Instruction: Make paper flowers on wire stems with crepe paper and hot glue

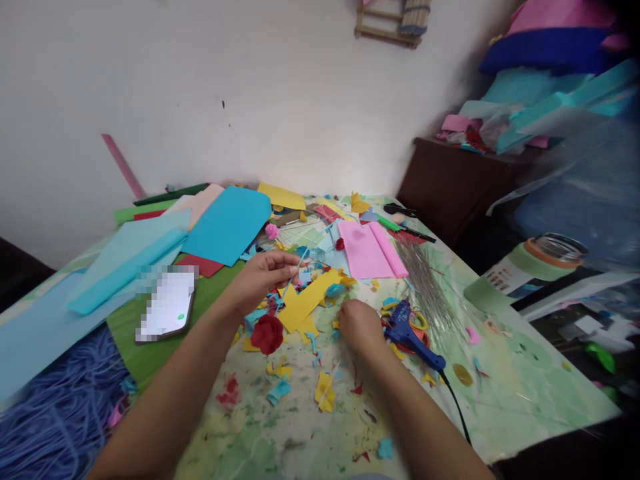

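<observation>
My left hand [265, 281] is closed, with thumb and fingers pinching a thin pale-blue stem [289, 288]. Just below that hand is a dark red flower [268, 335]; it seems to sit at the stem's lower end, though the join is hard to see. My right hand [361, 327] is curled with its knuckles up near the table, its fingertips hidden. Yellow paper [307, 298] lies between the two hands. To the right of my right hand rests a blue glue gun [413, 333]. Behind it lies a bundle of thin wires [430, 287].
Coloured paper scraps [279, 392] litter the table [530, 380]. A phone [175, 303] lies left on green paper, near a blue sheet [227, 223] and blue yarn [60, 407]. Pink paper [367, 250] is behind my right hand. A green bottle [525, 270] stands at the right edge.
</observation>
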`<state>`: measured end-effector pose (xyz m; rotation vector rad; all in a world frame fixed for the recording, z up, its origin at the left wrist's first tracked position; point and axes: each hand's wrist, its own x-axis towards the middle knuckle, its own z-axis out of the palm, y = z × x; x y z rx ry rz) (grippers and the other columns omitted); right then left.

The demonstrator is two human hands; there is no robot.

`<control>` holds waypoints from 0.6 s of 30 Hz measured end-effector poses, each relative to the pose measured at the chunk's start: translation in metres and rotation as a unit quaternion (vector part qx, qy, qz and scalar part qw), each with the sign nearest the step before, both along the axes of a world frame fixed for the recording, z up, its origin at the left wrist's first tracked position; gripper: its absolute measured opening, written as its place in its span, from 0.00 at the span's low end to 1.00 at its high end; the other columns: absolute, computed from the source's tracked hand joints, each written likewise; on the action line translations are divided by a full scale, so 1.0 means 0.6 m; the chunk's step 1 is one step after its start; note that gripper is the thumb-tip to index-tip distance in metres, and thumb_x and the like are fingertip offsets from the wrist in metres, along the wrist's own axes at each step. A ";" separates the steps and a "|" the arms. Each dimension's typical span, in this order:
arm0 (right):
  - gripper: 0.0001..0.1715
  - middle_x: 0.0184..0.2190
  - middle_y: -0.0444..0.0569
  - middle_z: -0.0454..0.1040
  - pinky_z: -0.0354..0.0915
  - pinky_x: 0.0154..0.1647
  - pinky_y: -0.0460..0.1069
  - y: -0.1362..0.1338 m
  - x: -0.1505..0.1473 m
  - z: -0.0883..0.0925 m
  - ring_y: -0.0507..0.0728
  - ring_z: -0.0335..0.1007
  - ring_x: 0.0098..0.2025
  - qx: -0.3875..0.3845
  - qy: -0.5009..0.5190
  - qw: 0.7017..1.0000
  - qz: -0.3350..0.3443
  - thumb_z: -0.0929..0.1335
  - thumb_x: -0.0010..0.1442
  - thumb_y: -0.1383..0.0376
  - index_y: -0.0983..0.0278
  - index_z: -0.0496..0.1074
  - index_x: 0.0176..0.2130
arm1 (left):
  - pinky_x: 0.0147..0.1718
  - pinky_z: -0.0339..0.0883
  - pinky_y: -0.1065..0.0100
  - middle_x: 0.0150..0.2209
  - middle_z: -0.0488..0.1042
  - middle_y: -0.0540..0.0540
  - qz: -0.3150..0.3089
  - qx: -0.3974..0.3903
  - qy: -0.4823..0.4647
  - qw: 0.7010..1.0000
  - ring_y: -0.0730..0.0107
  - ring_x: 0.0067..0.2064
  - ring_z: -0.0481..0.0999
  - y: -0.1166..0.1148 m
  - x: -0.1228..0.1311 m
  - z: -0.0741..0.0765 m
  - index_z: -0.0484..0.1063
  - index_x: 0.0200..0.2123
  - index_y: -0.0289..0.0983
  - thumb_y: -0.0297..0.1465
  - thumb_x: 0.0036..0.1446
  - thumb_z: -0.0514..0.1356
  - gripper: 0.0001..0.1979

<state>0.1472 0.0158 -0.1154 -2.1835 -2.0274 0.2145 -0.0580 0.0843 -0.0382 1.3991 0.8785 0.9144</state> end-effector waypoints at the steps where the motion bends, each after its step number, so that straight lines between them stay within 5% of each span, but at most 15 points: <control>1: 0.11 0.32 0.57 0.75 0.58 0.34 0.48 0.000 0.001 0.003 0.59 0.71 0.36 0.003 0.000 1.000 -0.003 0.61 0.57 0.68 0.66 0.72 0.31 | 0.22 0.57 0.74 0.24 0.73 0.48 -0.003 0.001 0.004 1.000 0.76 0.24 0.67 -0.001 0.001 0.000 0.73 0.35 0.35 0.33 0.45 0.65 0.12; 5: 0.12 0.32 0.53 0.75 0.57 0.36 0.48 -0.003 0.011 0.015 0.57 0.69 0.37 0.077 0.063 0.995 -0.016 0.59 0.59 0.66 0.65 0.70 0.33 | 0.21 0.55 0.75 0.23 0.72 0.50 -0.014 0.000 0.006 1.000 0.80 0.21 0.63 -0.004 0.008 -0.001 0.73 0.34 0.35 0.33 0.46 0.64 0.11; 8: 0.11 0.28 0.49 0.73 0.58 0.34 0.48 -0.004 0.018 0.015 0.56 0.68 0.32 0.170 0.210 0.962 -0.024 0.59 0.59 0.64 0.64 0.69 0.31 | 0.21 0.54 0.76 0.22 0.72 0.51 -0.019 -0.013 -0.011 1.000 0.81 0.20 0.62 -0.007 0.017 -0.004 0.72 0.33 0.35 0.32 0.45 0.64 0.11; 10: 0.10 0.25 0.46 0.71 0.59 0.31 0.47 -0.003 0.017 0.013 0.54 0.66 0.28 0.214 0.345 0.913 -0.039 0.61 0.58 0.62 0.63 0.68 0.31 | 0.21 0.55 0.75 0.22 0.72 0.50 -0.020 -0.022 -0.024 0.999 0.80 0.21 0.64 -0.009 0.024 -0.007 0.72 0.34 0.34 0.32 0.45 0.64 0.11; 15: 0.09 0.22 0.41 0.68 0.58 0.22 0.44 -0.011 -0.005 0.031 0.49 0.61 0.21 0.245 0.651 0.716 -0.058 0.66 0.54 0.59 0.63 0.66 0.32 | 0.21 0.55 0.75 0.22 0.72 0.50 -0.024 -0.047 -0.056 0.997 0.80 0.21 0.64 -0.018 0.042 -0.010 0.71 0.34 0.33 0.32 0.43 0.65 0.13; 18: 0.10 0.20 0.40 0.69 0.57 0.19 0.43 -0.025 -0.029 0.053 0.48 0.60 0.18 0.182 0.720 0.670 -0.022 0.68 0.52 0.59 0.63 0.67 0.30 | 0.21 0.55 0.75 0.22 0.72 0.50 -0.029 -0.075 -0.071 0.994 0.80 0.21 0.64 -0.025 0.051 -0.011 0.71 0.32 0.33 0.32 0.43 0.66 0.13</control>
